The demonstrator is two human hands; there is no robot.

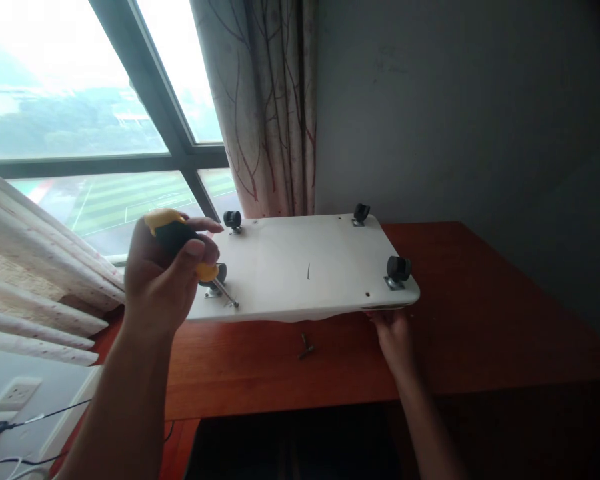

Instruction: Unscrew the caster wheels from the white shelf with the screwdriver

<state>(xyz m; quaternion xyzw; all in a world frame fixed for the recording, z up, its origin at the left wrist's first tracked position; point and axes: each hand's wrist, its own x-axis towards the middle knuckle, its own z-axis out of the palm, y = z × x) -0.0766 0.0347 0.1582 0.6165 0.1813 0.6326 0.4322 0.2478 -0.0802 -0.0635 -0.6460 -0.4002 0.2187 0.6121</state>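
Our left hand (167, 270) wraps closed around a screwdriver (187, 253), tip at a caster (219, 275); our right hand (393, 333) fingers grip the white board (305, 267) edge, steadying it.

The left hand (167, 277) grips a screwdriver (185, 250) at the white board (300, 270); the right hand (395, 337) steadies its edge.

Two bare forearms were in shot, no sleeves, no cuffs anywhere up to the frame edge. Left hand (167, 273) was bare too: no glove, no ring, no watch or band at the wrist. Nails looked short, unpainted, thumbnail plain. Right hand (394, 337) was same deal, ungloved, wrist bare, forearm slim, lit dimmer than the left. Nothing else of the body showed.
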